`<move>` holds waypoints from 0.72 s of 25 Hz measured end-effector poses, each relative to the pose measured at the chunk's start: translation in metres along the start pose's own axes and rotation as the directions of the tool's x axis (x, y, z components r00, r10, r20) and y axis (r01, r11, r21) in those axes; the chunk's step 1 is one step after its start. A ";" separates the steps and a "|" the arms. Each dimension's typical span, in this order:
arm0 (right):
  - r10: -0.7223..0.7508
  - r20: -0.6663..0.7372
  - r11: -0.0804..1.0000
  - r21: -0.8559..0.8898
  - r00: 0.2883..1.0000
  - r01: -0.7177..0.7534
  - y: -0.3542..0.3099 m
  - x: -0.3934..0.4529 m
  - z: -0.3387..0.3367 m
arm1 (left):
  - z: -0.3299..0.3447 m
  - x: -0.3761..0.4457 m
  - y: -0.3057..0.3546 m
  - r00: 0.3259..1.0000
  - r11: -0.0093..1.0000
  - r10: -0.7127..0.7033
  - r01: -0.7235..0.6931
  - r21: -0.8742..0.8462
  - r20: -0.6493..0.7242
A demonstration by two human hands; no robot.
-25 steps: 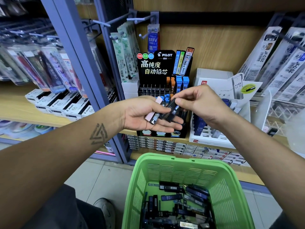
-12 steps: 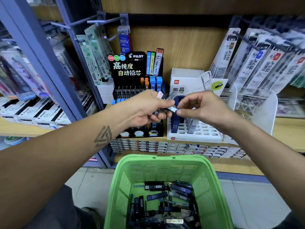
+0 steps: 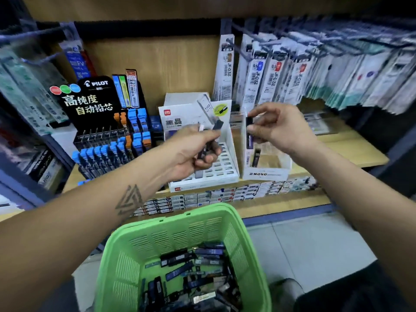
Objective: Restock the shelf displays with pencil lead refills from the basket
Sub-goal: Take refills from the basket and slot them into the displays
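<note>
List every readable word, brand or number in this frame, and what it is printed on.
"PILOT" and "高纯度 自动铅芯": black display header.
"MONO": white display box.
"HB 0.5": white display's header card.
"JF-0.5": hanging refill packs.
Price labels on the shelf edge and cases in the green basket: too blurred.

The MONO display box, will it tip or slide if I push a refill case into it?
The MONO display box looks like thin card and holds few cases, so it is probably light and may slide. Its tall back could make it tip backward.

I pinch one slim dark plastic lead refill case (image 3: 249,129) upright above the white Mono display box (image 3: 265,174); loose refills (image 3: 193,273) lie in the green plastic basket (image 3: 126,262).
</note>
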State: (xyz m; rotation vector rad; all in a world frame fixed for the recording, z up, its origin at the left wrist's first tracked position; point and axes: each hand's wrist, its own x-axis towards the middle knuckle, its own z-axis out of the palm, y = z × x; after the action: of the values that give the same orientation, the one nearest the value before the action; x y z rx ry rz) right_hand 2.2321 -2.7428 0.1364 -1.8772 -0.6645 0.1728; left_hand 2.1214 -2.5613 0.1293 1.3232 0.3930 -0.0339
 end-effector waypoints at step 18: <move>-0.003 -0.176 0.887 -0.456 0.984 -0.079 0.097 -0.016 -0.011 | 0.046 0.031 -0.044 0.989 0.992 -0.128 0.127 0.017 0.073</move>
State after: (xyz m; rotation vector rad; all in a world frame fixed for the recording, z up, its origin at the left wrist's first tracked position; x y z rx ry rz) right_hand 2.2587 -2.7856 0.0507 -2.3333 -0.5824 -0.1373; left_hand 2.1518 -2.6096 0.0870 1.3031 0.4145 -0.1923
